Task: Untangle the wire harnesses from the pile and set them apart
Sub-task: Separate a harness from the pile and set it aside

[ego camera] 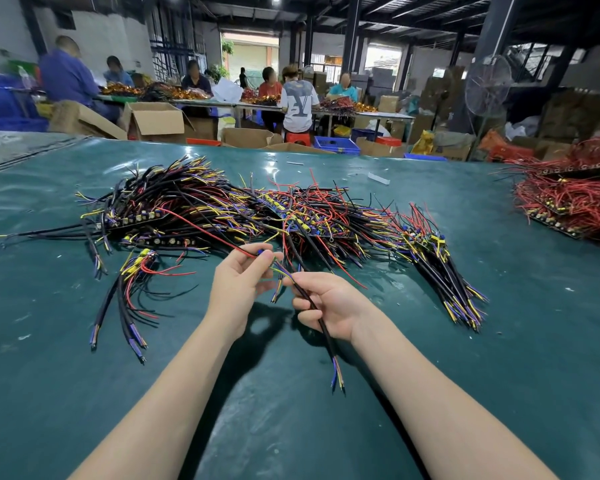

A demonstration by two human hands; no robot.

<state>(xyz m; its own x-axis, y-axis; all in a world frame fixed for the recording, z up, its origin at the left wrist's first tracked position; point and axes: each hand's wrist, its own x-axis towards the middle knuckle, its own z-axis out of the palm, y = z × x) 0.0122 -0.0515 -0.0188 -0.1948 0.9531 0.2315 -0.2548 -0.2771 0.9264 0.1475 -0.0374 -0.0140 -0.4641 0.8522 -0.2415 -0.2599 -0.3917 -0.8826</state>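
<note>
Black sheathed cable [329, 344] ran through the right hand [329, 304], whose fingers were curled round it. The cable's stripped yellow and blue ends hung below the wrist, over the mat [499, 375]. The left hand [238, 284] pinched a red wire [208, 232] between thumb and fingertips, just beside the right hand. Both leads ran up into the pile [222, 209], which lay just beyond the hands. A small bundle [129, 289] lay apart at the left, and a second bundle [444, 265] fanned out at the right. Open green mat extended from the hands to the near edge. A red heap [561, 202] occupied the far right edge. Beyond the far edge stood an open carton [153, 121] and a blue crate [336, 145]; their contents could not be told.
</note>
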